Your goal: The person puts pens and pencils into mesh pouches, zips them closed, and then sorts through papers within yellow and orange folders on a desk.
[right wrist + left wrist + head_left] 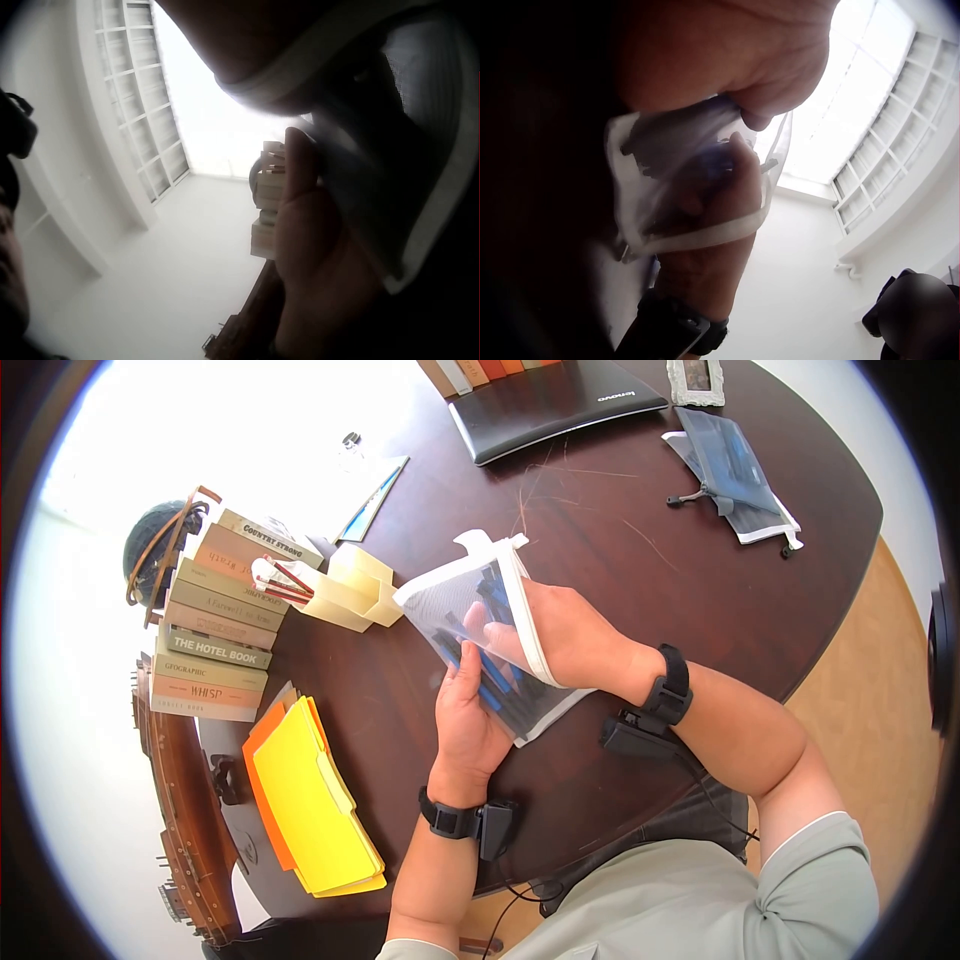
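A see-through mesh zip pouch (440, 595) with white edging is held over the table, and several blue and black pens (497, 685) show through its side. My left hand (468, 725) grips the pouch from the near side, thumb on the mesh. Through the pouch's mouth reaches my right hand (570, 635), its fingers showing faintly through the mesh beside the pens. In the left wrist view the right hand (720, 217) is inside the white rim, close to something dark blue; I cannot tell whether it pinches a pen.
Cream pencil holders (350, 595) stand just left of the pouch, before a row of books (215, 625). Yellow folders (310, 800) lie at left. A black laptop (550, 410) is at the back; grey-blue pouches (735, 475) and a white picture frame (697, 382) are at back right.
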The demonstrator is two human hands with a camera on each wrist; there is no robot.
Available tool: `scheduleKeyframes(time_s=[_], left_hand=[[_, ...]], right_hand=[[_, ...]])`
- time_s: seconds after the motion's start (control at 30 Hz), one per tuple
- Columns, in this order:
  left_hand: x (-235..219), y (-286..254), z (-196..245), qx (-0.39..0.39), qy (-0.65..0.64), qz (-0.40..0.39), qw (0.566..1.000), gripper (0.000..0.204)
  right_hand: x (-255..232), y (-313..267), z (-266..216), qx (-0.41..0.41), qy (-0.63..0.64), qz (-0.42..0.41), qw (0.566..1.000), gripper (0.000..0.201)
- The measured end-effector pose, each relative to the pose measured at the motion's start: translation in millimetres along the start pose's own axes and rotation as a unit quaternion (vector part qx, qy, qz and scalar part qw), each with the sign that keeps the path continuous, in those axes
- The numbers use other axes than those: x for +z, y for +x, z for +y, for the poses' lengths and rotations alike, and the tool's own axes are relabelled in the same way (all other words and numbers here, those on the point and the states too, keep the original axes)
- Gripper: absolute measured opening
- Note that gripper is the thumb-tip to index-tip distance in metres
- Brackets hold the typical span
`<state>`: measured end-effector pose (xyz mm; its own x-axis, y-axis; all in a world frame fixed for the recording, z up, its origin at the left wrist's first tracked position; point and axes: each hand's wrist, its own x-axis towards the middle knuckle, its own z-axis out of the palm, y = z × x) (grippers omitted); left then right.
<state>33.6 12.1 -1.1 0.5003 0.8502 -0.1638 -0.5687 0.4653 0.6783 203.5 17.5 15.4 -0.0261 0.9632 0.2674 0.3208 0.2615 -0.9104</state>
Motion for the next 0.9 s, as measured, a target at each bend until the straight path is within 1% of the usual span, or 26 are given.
scheduleKeyframes(time_s=[0.1,0.2,0.3,0.4,0.5,0.6,0.7,0.8,0.9], left_hand=[[-4.9,-0.4,-0.9,-0.002,0.002,0.009,1.000,0.051],[-6.7,-0.5,-1.4,-0.001,0.000,0.005,1.000,0.051],[-5.6,-0.7,-1.3,-0.005,-0.001,0.013,1.000,0.050],[-7.4,-1.1,-0.9,-0.011,-0.005,0.019,1.000,0.050],[-6.5,-1.8,-0.3,-0.010,0.000,0.016,1.000,0.050],[-6.8,-1.5,-1.0,-0.010,0.011,0.012,1.000,0.052],[-8.8,-0.7,-0.7,-0.023,0.023,0.003,0.999,0.055],[-7.6,-0.6,-1.2,-0.022,0.018,-0.002,1.000,0.060],[5.3,-1.9,0.6,-0.007,0.009,0.007,1.000,0.062]], right_hand=[[0.8,-0.1,1.0,0.007,0.020,-0.009,1.000,0.040],[-2.8,0.6,5.0,-0.020,-0.022,-0.040,0.999,0.037],[-4.6,2.2,6.4,-0.004,-0.018,-0.065,0.998,0.038],[-6.1,1.9,6.8,0.002,0.014,-0.077,0.997,0.038],[-10.6,2.8,2.4,0.010,0.008,-0.105,0.994,0.039],[-13.6,1.6,-4.0,0.021,0.023,-0.113,0.993,0.040],[-12.2,0.0,-4.9,0.020,0.018,-0.103,0.994,0.038],[-16.0,-0.8,-12.2,0.034,0.005,-0.111,0.993,0.036],[-10.7,-0.7,-6.6,0.005,0.021,-0.086,0.996,0.037]])
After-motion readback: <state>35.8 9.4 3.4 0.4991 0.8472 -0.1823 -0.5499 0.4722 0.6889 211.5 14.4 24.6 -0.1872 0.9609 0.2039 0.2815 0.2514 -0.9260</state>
